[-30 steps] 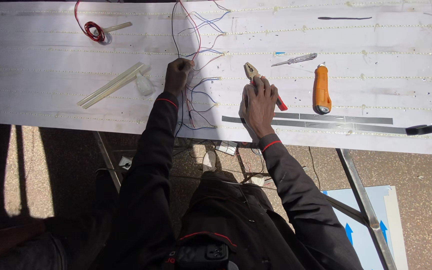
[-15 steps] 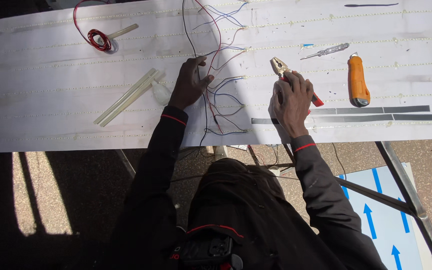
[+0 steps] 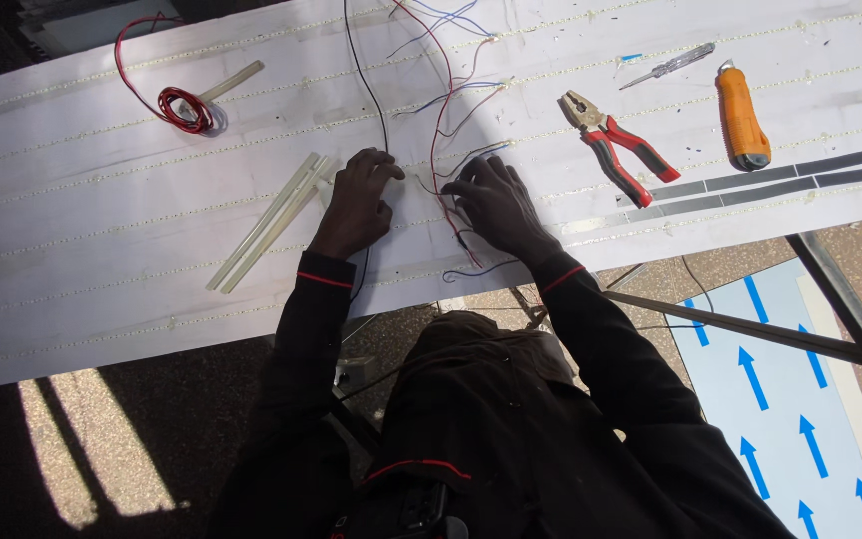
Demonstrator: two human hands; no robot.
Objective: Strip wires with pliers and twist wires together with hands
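Observation:
My left hand (image 3: 356, 205) and my right hand (image 3: 499, 208) rest close together on a long white board (image 3: 102, 200) crossed by rows of small light strips. A bundle of thin red, blue and black wires (image 3: 441, 120) runs down the board between them. The curled fingers of my left hand pinch a wire end by the black wire. My right hand's fingertips hold the thin wires from the other side. Red-handled pliers (image 3: 616, 145) lie free on the board to the right of my right hand.
An orange-handled knife (image 3: 742, 118) and a small screwdriver (image 3: 668, 66) lie at the right. Grey flat strips (image 3: 770, 180) run along the near right edge. Two pale sticks (image 3: 269, 222) lie left of my left hand, a red wire coil (image 3: 184, 108) farther back. A blue-arrowed sheet (image 3: 790, 409) lies on the floor.
My right hand has let go of the pliers, which now lie on the board, and has moved left to the wires. My left hand stays at the wire bundle.

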